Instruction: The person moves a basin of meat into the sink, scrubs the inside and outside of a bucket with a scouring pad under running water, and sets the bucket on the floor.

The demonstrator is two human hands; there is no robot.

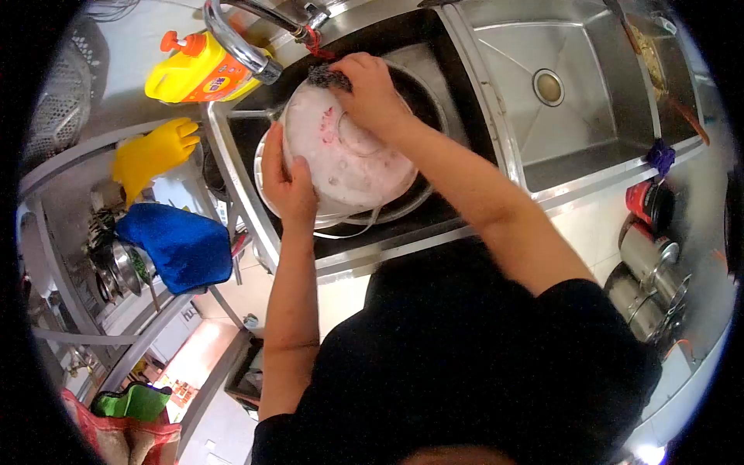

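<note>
Two hands on one round tub, with a slip the likeliest trouble

The white tub (353,174) sits in the dark-walled sink (467,147), its broad face turned up and a thin handle (353,232) hanging loose at its five to six o'clock edge. The left hand (291,190) grips the tub's edge around nine o'clock, thumb over the face. The right hand (372,91) is closed on a dark scouring pad (328,77), touching the tub near twelve o'clock.

Both holds lie on the upper and left parts, and no hand braces the edge from three to six o'clock. A hard push of the pad could therefore swing or rock the tub, more so if its surface is slick; what bears it underneath is hidden. The pad works close to the edge, so it could skid off and carry the knuckles into the sink wall. The loose handle could snag if the tub turned.

From the tub, the metal spout (232,48) reaches in from eleven o'clock, where a lifted edge might knock it, and the yellow bottle (203,75) beyond could be toppled.
</note>
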